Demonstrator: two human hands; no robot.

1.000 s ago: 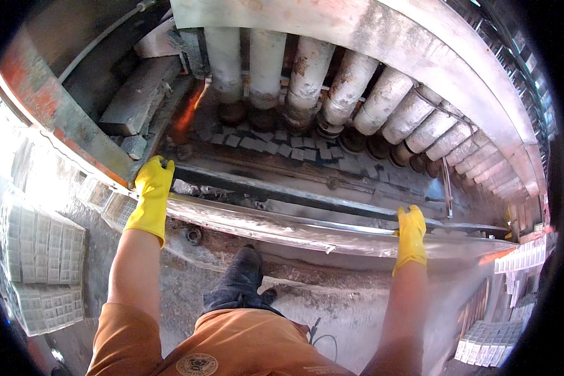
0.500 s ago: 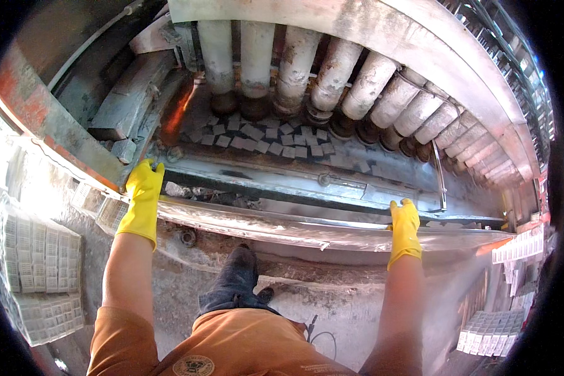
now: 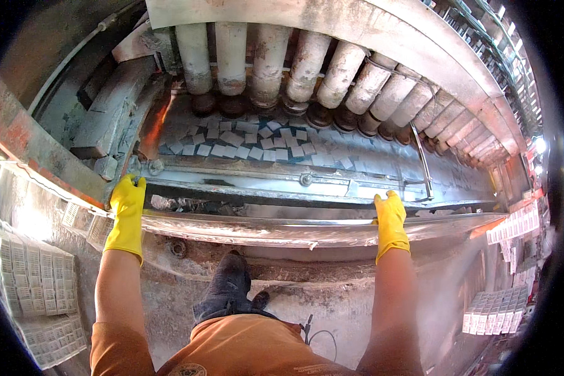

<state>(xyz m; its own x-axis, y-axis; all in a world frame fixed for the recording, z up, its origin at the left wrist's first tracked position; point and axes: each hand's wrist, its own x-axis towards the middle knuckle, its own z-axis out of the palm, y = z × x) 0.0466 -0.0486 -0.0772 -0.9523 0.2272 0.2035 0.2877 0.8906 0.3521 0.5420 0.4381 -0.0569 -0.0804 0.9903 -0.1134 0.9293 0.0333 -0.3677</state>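
My left hand (image 3: 126, 210), in a yellow rubber glove, is closed at the left end of a long grey metal bar (image 3: 257, 189); its fingertips curl over the edge. My right hand (image 3: 391, 222), gloved alike, grips the same bar farther right, fingers bent over it and mostly hidden from above. Both wrists pass over a shiny front rail (image 3: 263, 221). Beyond the bar, many pale flat rectangular pieces (image 3: 229, 151) lie scattered on a wet-looking bed, under a row of thick upright cylinders (image 3: 271, 69).
A thin metal rod (image 3: 423, 160) leans above the bed on the right. White slotted blocks are stacked at the left (image 3: 34, 269) and the right (image 3: 495, 310). Rubble (image 3: 166, 202) lies between bar and rail. A thin cable (image 3: 323, 335) curves on the floor near my feet.
The whole view has shifted, so the machine and my hands appear farther left. Both hands keep their places on the bar. The pieces on the bed look brighter.
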